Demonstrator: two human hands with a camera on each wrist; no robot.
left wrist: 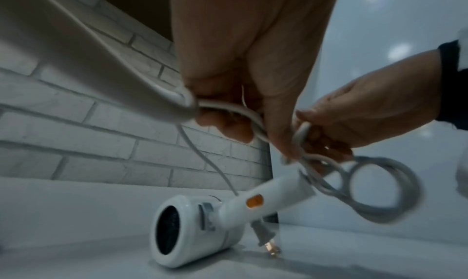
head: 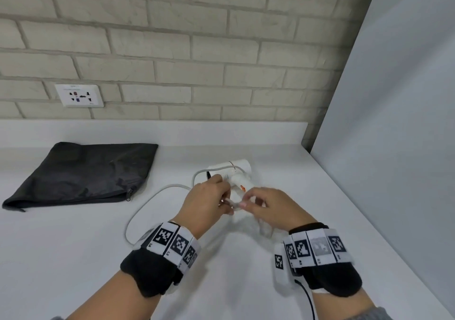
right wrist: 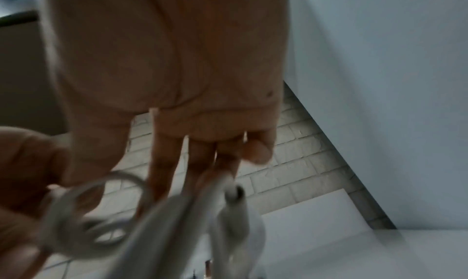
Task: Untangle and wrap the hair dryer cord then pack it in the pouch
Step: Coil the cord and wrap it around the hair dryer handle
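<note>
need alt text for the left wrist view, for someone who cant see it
Two hands hold a white cord above a white counter: the left hand grips one stretch, the right hand holds another beside small loops of cord. Below them a white hair dryer lies on its side, its plug beside it, before a brick wall.

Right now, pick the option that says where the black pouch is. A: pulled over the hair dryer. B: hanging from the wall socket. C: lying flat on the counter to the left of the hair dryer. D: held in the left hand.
C: the head view shows the pouch lying flat on the counter, left of the hair dryer, while both hands work the cord.
</note>
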